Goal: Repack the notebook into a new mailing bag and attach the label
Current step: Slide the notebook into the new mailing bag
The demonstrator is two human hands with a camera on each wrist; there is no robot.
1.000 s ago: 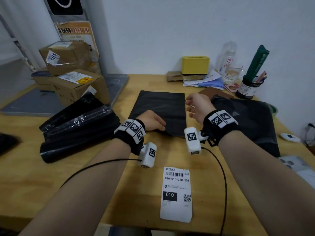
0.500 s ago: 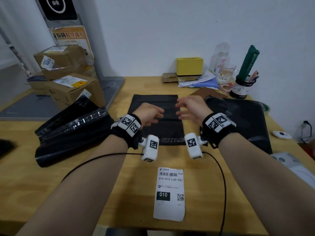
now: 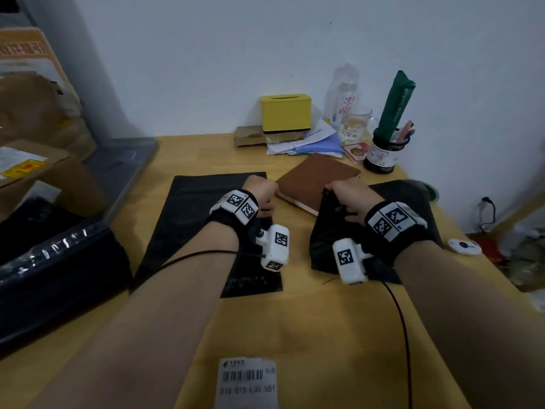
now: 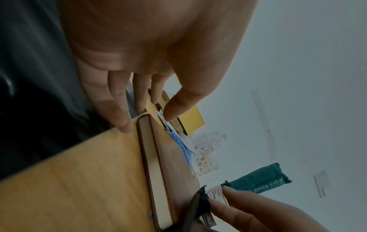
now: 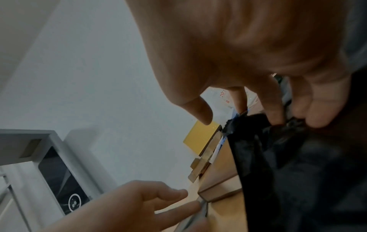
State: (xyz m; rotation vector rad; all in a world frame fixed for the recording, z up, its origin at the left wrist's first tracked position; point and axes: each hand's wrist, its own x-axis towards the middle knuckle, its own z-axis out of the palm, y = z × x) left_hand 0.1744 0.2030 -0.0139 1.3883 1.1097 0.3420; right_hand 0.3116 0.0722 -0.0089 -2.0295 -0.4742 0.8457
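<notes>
A brown notebook (image 3: pixel 318 180) lies on the table with its near end inside a crumpled old black mailing bag (image 3: pixel 374 240). My right hand (image 3: pixel 336 193) grips that bag's torn mouth; in the right wrist view its fingers (image 5: pixel 276 113) curl into the black plastic (image 5: pixel 298 172). My left hand (image 3: pixel 267 191) is open, with straight fingers (image 4: pixel 119 116) touching the table beside the notebook's left corner (image 4: pixel 148 141). A flat new black mailing bag (image 3: pixel 194 225) lies under my left wrist. The white shipping label (image 3: pixel 247 382) lies near the table's front edge.
A yellow box (image 3: pixel 285 112), loose papers (image 3: pixel 309 141), a glass (image 3: pixel 355 124) and a pen jar (image 3: pixel 382 156) stand at the back by the wall. A stack of black bags (image 3: pixel 53 261) and cardboard parcels (image 3: pixel 32 169) fill the left side.
Both hands have left the flat new bag and moved right to the notebook. My right hand has taken hold of the old bag's mouth. The view has turned right and closer.
</notes>
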